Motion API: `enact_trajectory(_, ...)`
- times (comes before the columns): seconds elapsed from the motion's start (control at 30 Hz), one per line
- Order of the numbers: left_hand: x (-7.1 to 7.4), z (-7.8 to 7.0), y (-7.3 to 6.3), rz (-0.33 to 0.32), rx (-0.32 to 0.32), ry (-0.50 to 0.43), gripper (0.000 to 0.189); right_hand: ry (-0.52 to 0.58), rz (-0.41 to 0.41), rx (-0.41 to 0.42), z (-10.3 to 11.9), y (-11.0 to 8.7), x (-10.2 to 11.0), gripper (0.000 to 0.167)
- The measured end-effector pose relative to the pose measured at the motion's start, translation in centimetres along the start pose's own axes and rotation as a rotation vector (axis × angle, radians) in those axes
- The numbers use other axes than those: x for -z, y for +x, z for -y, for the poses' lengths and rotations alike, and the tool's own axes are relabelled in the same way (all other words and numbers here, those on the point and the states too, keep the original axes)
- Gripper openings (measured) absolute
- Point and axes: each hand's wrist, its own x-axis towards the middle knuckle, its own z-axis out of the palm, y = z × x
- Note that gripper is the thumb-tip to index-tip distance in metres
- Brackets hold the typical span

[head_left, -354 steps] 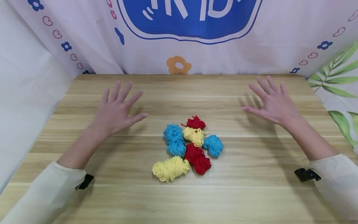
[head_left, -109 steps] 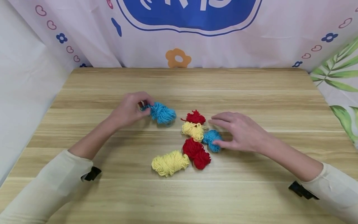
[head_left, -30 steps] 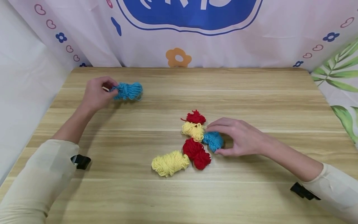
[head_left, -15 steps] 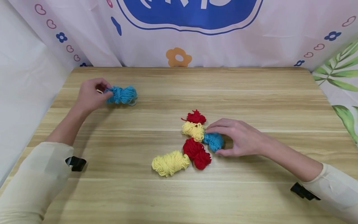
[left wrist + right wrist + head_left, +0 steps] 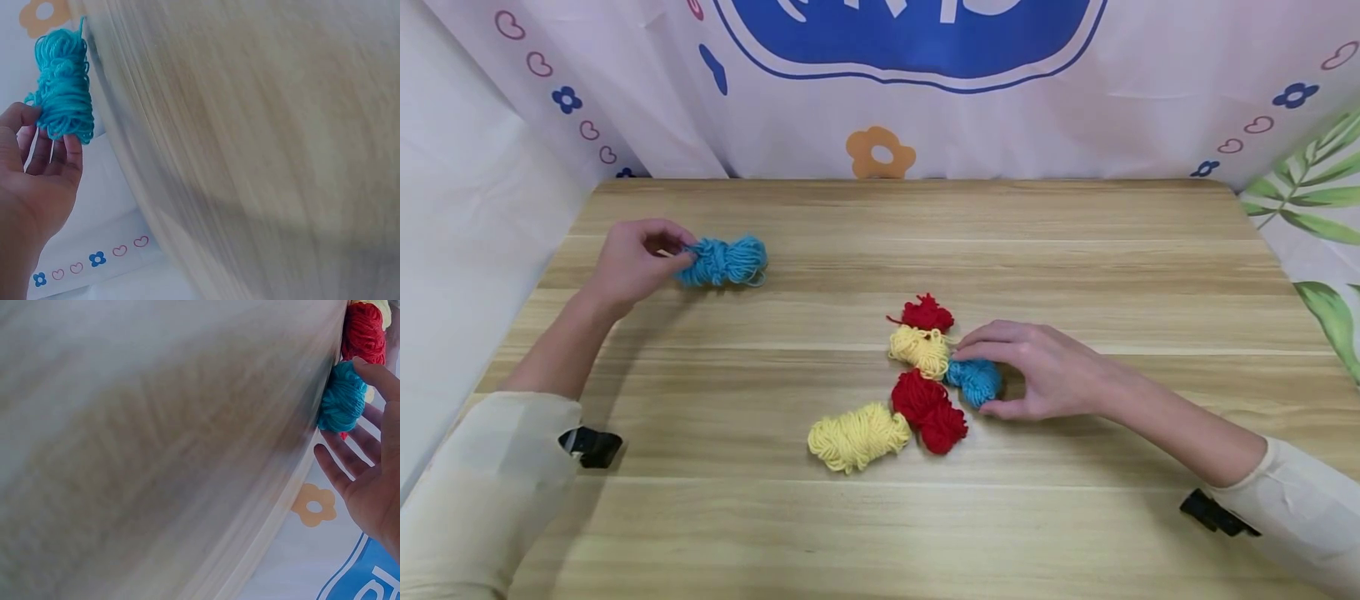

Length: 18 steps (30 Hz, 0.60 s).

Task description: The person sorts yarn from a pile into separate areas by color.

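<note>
In the head view, my left hand (image 5: pixel 636 260) pinches one end of a blue skein of yarn (image 5: pixel 726 262) near the back left of the table. The left wrist view shows thumb and fingers on that skein's (image 5: pixel 62 87) lower end. My right hand (image 5: pixel 1048 372) holds a smaller blue yarn bundle (image 5: pixel 977 382) between thumb and fingers, at the right of a cluster. A pale yellow bundle (image 5: pixel 919 350) lies beside it, a small red bundle (image 5: pixel 927 314) behind. In front are a larger red bundle (image 5: pixel 928 412) and a yellow skein (image 5: pixel 857 437).
The wooden table (image 5: pixel 700 517) reaches back to a white printed curtain (image 5: pixel 790 133) hanging at its far edge. Black clips (image 5: pixel 1219 512) sit at both sleeve cuffs.
The large blue skein has left the cluster for the back left in my left hand, then shifted slightly left and lower. My right hand came in to the small blue bundle and has stayed.
</note>
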Motion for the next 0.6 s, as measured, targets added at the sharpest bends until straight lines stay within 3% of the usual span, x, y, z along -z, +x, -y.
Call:
enact_trajectory(0.23, 0.03, 0.04, -0.40, 0.026, 0.011, -0.064, 0.013, 0.014, 0.012, -0.012, 0.08, -0.07, -0.05, 0.057)
enact_trajectory(0.6, 0.10, 0.12, -0.63, 0.110, 0.040, -0.077, 0.014, 0.033, 0.035, -0.040, 0.22, -0.15, -0.15, 0.057)
